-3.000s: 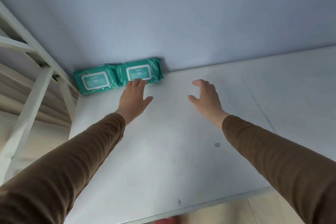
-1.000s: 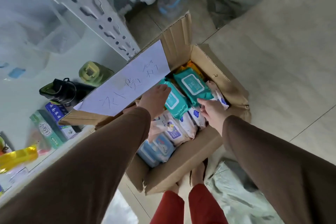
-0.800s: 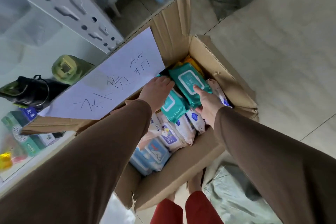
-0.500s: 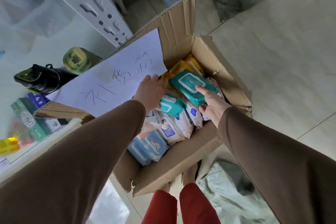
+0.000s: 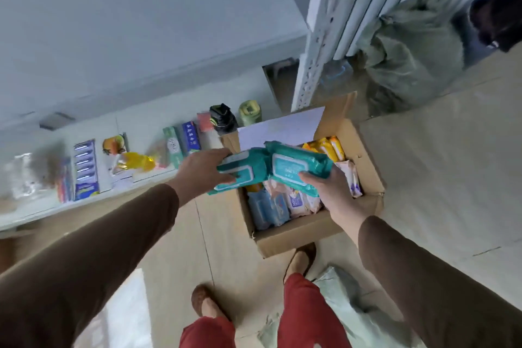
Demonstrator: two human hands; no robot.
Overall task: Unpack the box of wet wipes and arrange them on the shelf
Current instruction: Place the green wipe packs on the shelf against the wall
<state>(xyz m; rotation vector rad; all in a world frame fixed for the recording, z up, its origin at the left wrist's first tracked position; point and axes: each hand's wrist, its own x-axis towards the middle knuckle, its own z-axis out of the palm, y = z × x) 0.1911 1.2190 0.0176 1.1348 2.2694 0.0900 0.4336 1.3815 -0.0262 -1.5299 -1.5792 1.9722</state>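
Both arms extended over open cardboard box (image 5: 296, 237). Left hand (image 5: 202, 171) grips teal wipes pack (image 5: 240, 174), thumb beneath. Right hand (image 5: 336, 191) palm-up, thumb pinching second teal pack (image 5: 299, 168). Packs touching, held above box.

Two teal wipe packs (image 5: 255, 171) above open box (image 5: 296, 232)

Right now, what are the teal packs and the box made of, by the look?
Teal packs: soft plastic film, glossy by the look; crinkled ends, stiffer white flap label.
Box: brown corrugated cardboard, matte; raw cut edges, creased flaps.
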